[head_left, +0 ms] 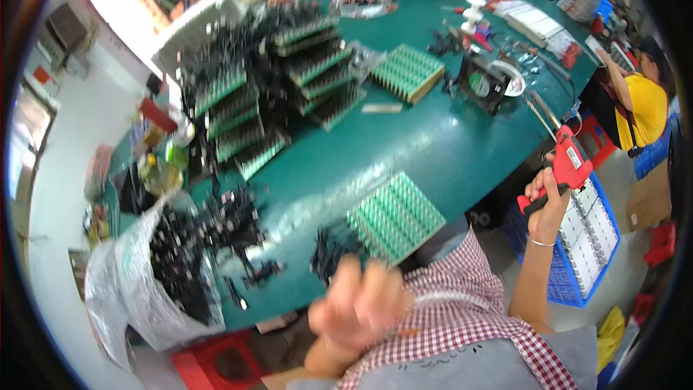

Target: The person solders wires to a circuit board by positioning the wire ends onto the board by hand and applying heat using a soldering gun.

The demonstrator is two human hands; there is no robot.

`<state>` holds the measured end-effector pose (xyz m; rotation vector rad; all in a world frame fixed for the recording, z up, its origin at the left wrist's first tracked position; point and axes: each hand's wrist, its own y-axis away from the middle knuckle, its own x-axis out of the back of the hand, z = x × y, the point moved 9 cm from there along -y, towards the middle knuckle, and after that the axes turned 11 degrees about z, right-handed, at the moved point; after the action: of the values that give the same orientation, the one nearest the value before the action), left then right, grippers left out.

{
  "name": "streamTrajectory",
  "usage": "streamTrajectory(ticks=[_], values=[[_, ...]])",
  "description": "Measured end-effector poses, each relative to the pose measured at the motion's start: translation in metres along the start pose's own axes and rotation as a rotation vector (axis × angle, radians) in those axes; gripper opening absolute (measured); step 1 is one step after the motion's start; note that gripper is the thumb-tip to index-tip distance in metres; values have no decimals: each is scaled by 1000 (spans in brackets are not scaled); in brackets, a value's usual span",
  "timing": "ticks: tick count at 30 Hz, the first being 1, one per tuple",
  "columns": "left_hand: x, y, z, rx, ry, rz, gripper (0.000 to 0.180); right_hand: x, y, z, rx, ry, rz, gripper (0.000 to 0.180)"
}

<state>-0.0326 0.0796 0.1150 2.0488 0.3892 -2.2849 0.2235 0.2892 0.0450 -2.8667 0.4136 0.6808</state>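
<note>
My right hand (548,211), a bracelet at its wrist, is wrapped round the handle of a red soldering gun (570,160). The gun's metal tip points up and away, over the table's right edge. My left hand (359,303) is raised in front of my checked apron, and its fingers are smeared by motion. Just beyond it a panel of green circuit boards (397,218) lies at the table's near edge. Beside that panel is a small bunch of black cables (330,253).
A clear plastic bag (123,289) spills black cables at the left. Stacked green panels with black cables (231,112) stand behind. Another board panel (408,72) and a black fan (482,87) sit farther back. A blue crate (577,292) is at the right. A person in yellow (644,105) works beyond.
</note>
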Motion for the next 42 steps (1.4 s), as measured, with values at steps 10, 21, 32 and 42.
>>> streamTrajectory(ticks=[10,21,32,42], values=[[83,-48,8,41,185,117,16,-35,50,11,-99,132,-225,35],[79,-44,0,70,170,84,31,-36,59,24,-169,103,-239,34],[71,-41,1,74,160,82,40,-41,62,31,-178,140,-248,34],[71,-38,-3,91,133,87,39,-36,60,40,-212,151,-233,34]])
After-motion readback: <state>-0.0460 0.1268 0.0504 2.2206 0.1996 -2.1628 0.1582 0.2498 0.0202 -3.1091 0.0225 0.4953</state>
